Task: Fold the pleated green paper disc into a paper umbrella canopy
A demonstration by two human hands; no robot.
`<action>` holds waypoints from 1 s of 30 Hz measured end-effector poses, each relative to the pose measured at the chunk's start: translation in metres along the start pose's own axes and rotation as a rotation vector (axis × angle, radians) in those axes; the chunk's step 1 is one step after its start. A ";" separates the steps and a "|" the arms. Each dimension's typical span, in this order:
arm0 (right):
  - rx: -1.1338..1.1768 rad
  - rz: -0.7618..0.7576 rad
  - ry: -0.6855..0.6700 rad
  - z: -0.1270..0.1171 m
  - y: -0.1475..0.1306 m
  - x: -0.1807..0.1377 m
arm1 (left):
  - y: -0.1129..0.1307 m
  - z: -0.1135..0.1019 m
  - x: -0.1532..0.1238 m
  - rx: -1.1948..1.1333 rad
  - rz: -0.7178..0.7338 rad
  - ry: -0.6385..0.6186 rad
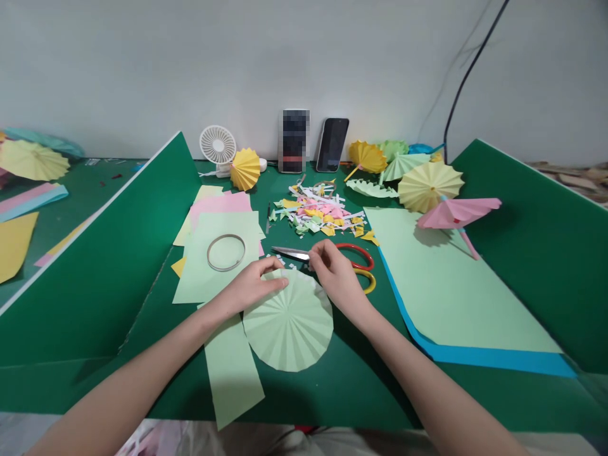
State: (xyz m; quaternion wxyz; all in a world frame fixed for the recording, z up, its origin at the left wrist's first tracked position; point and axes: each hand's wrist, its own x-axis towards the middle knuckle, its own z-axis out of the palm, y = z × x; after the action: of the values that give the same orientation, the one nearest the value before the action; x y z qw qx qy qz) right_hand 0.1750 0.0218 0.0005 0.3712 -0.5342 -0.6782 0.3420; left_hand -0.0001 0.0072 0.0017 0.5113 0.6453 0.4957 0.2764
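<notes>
A pale green pleated paper disc (289,329) lies spread in front of me, its folds fanning from the centre. My left hand (259,285) holds its upper left edge, thumb over the paper and fingers curled at the rim. Just beyond the disc's upper right edge, my right hand (335,272) is closed, thumb and fingertips pinched together. Whatever those fingertips hold is hidden or too small to name. Scissors with one red and one yellow handle loop (365,280) lie behind the right hand, which covers their middle. Their blades (289,253) point left.
Paper scraps (323,212) are heaped beyond the scissors. A ring (226,253) rests on green sheets (199,285) at left; a green strip (232,373) lies below. Large sheets (456,285) and paper umbrellas (430,187) occupy the right. Green partitions (95,266) flank me. Phones (332,144) and a fan (218,145) stand behind.
</notes>
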 end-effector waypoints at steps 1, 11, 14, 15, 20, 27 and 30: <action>0.033 -0.015 0.001 0.000 0.001 0.000 | 0.000 0.000 0.000 0.002 -0.007 0.000; 0.133 0.061 -0.418 -0.002 -0.012 -0.002 | 0.004 0.001 -0.002 0.011 -0.030 0.003; 0.183 0.095 -0.417 -0.002 -0.013 -0.001 | 0.003 0.000 -0.002 -0.019 -0.031 0.003; 0.213 0.117 -0.423 -0.003 -0.013 -0.001 | 0.003 0.000 -0.002 -0.035 -0.035 0.002; 0.342 0.193 -0.467 -0.008 -0.014 0.000 | 0.002 -0.001 -0.002 -0.090 -0.094 0.011; 0.029 -0.226 -0.167 -0.003 -0.016 -0.005 | 0.000 0.000 -0.001 -0.051 -0.066 0.026; -0.162 -0.361 -0.158 0.001 -0.016 -0.011 | -0.001 0.000 0.000 -0.016 0.019 0.021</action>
State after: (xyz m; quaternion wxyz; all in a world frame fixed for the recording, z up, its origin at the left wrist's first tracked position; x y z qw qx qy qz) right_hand 0.1677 0.0079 0.0125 0.3277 -0.4037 -0.8152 0.2551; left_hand -0.0003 0.0069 0.0006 0.5087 0.6429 0.4926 0.2921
